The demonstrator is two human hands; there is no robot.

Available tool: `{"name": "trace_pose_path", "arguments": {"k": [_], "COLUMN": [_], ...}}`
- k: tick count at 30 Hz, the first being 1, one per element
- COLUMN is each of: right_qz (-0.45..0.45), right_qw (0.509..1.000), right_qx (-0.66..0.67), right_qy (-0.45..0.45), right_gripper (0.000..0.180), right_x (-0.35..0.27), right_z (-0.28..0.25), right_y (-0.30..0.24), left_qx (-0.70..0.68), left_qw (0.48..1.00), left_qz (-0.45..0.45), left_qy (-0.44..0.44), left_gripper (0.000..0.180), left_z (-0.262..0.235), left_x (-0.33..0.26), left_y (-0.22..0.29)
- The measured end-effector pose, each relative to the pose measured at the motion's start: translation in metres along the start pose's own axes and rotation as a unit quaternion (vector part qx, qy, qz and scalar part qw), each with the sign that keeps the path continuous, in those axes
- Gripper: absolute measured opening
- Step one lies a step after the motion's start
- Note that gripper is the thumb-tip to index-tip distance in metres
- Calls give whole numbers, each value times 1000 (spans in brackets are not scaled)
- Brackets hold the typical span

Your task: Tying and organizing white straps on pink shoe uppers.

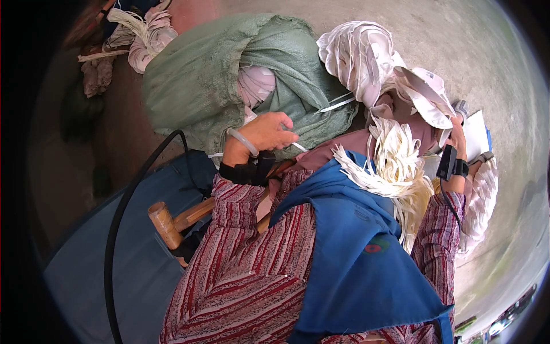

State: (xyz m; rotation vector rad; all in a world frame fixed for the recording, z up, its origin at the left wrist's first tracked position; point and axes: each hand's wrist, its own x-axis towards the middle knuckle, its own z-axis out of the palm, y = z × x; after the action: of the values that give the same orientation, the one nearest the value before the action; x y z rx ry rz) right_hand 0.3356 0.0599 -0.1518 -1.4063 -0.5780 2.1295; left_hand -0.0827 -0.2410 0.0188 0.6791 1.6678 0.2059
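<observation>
My left hand [266, 132] hovers at the near edge of a green woven sack [197, 74], fingers bent but apart, with nothing plainly held. A narrow white strip [299, 147] shows just below its fingertips. Inside the sack's mouth are pale pinkish-white curved pieces [256, 86]. At the right, my right hand [456, 137] is closed on the edge of a white curved fabric piece [427, 94]; most of its fingers are hidden. Next to that piece is a stack of similar white pieces [358, 57]. Across my lap lies a bundle of cream strips [395, 155].
A blue cloth [366, 258] covers my lap. Wooden bars with a rounded end [164, 223] stick out at my left, beside a black cable [123, 212]. More white layered pieces [481, 198] lie on the concrete floor [498, 86] at right. Another pale pile [152, 37] sits far left.
</observation>
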Motion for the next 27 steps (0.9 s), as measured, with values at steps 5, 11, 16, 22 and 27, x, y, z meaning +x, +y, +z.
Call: {"name": "trace_pose_path", "arguments": {"k": [5, 11, 16, 22, 27], "right_qz": [16, -11, 50, 28, -3], "right_qw": [994, 989, 994, 997, 996], "right_qx": [-56, -116, -9, -4, 75], "right_qy": [-94, -89, -99, -67, -36], "right_gripper": [40, 44, 46, 45, 44], "right_x": [-25, -21, -21, -28, -25], "right_z": [31, 10, 17, 22, -6], "right_y": [2, -2, -2, 3, 9], "left_qx": [164, -191, -209, 16, 358], "left_qw": [982, 926, 926, 973, 931], "left_qz": [79, 286, 240, 169, 50], "left_qy": [41, 157, 203, 156, -40], "left_gripper": [49, 38, 31, 44, 52], "left_z": [-5, -59, -61, -22, 52], "left_x": [20, -25, 37, 149, 174], "left_y": [21, 76, 64, -22, 11]}}
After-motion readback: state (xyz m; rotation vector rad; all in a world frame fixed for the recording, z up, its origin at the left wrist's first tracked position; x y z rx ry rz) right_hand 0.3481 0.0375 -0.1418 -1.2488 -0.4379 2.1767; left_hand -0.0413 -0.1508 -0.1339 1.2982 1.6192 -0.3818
